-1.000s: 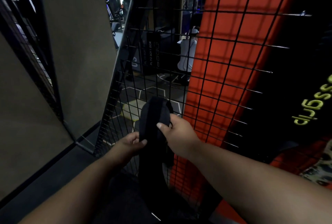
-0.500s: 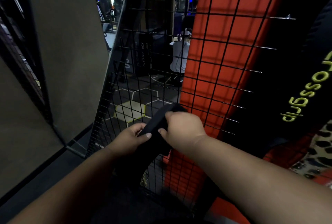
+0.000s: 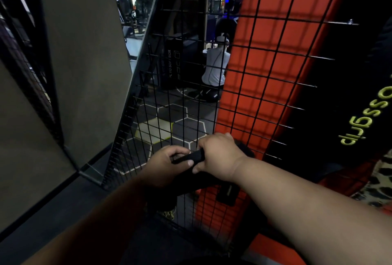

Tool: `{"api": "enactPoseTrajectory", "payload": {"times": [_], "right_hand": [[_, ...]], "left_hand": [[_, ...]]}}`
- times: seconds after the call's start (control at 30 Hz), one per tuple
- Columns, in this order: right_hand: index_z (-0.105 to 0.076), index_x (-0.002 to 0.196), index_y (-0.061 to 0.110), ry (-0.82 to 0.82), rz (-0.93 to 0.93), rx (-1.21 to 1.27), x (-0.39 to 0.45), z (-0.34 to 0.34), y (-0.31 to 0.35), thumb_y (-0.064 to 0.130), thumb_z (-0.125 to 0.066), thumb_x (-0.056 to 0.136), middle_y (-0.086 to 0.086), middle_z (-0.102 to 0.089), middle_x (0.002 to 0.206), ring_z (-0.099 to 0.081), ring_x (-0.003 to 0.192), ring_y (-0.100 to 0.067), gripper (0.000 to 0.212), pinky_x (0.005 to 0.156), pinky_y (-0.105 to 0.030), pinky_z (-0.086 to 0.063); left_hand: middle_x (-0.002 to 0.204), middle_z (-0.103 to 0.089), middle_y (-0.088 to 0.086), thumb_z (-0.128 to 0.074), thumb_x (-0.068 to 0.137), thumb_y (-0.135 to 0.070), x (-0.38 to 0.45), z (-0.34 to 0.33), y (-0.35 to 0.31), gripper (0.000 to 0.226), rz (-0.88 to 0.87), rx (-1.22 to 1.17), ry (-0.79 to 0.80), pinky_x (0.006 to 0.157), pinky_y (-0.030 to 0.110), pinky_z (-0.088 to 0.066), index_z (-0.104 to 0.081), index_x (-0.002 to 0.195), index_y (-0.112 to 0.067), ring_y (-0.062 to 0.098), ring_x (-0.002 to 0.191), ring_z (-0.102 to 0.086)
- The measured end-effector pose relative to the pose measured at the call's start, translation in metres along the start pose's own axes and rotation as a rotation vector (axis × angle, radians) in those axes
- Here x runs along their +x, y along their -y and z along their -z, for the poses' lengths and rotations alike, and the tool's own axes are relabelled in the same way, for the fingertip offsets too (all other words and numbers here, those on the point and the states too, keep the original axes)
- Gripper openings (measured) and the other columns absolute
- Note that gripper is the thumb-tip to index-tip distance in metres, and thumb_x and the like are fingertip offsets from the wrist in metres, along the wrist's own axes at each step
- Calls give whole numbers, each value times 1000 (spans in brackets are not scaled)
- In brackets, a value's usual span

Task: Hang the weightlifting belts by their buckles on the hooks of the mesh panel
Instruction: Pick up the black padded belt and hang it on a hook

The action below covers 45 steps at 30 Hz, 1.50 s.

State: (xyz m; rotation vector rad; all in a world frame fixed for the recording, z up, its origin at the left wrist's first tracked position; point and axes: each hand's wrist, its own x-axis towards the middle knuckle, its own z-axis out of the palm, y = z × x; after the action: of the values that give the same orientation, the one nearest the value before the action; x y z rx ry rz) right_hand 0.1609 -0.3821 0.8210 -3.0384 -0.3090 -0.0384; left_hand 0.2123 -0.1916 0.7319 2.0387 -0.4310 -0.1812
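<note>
A black weightlifting belt (image 3: 192, 179) lies across both my hands, low in front of the black mesh panel (image 3: 212, 73). My left hand (image 3: 167, 165) grips the belt from the left, thumb on top. My right hand (image 3: 218, 156) curls over its upper edge from the right. A dark tab of the belt hangs below my right wrist. Thin metal hooks (image 3: 307, 85) stick out of the mesh on the right, in a column running up to the top right. The belt's buckle is hidden.
An orange and black padded mat (image 3: 275, 63) with yellow lettering leans behind the mesh at right. A grey wall panel (image 3: 84, 63) stands at left. Beyond the mesh a person in a white shirt (image 3: 216, 65) sits on the gym floor.
The belt has gone from hanging upright to lying low and flat across my hands. Both hands dropped lower and closer together, the right one now over the belt's top edge.
</note>
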Motion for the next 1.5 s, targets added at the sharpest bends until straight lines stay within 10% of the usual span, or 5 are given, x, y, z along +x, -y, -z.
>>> {"api": "enactPoseTrajectory", "payload": {"times": [0.4,0.7,0.87,1.23,1.5], "right_hand": [[-51,82,31,-90,-95,188,-13,-13,-1,62,-82,70,12,-58,92,-52,102,-17,46,82,-35,-28],[-51,90,29,-175,-160,189,-15,-17,6,66,-77,75,8,-61,101,-53,107,-20,47,95,-41,-39],[-50,92,29,-188,-176,190,-16,-19,7,67,-75,77,8,-60,103,-53,107,-20,48,95,-41,-41],[-61,97,28,-207,-208,283,-12,-22,1,67,-78,73,9,-64,103,-54,106,-19,49,92,-40,-44],[-59,94,27,-178,-220,433,-10,-22,-6,62,-84,70,7,-67,95,-62,95,-19,49,84,-38,-53]], "left_hand": [[108,-78,23,-57,97,-67,3,-16,82,71,782,-988,-175,91,50,-56,-66,131,-5,38,110,-71],[126,-65,19,-78,39,-90,14,-4,57,132,889,-594,-464,86,50,-62,-59,136,-3,39,101,-72],[153,-30,22,-77,74,-76,8,-6,48,116,957,-352,-585,105,56,-51,-35,155,-4,48,134,-46],[114,-65,13,-57,68,-88,-6,-6,31,73,537,-105,-587,88,41,-59,-69,95,-22,31,97,-68],[131,-60,9,-67,89,-67,-13,-9,3,62,347,-50,-583,97,42,-57,-69,128,-20,27,112,-64]]}}
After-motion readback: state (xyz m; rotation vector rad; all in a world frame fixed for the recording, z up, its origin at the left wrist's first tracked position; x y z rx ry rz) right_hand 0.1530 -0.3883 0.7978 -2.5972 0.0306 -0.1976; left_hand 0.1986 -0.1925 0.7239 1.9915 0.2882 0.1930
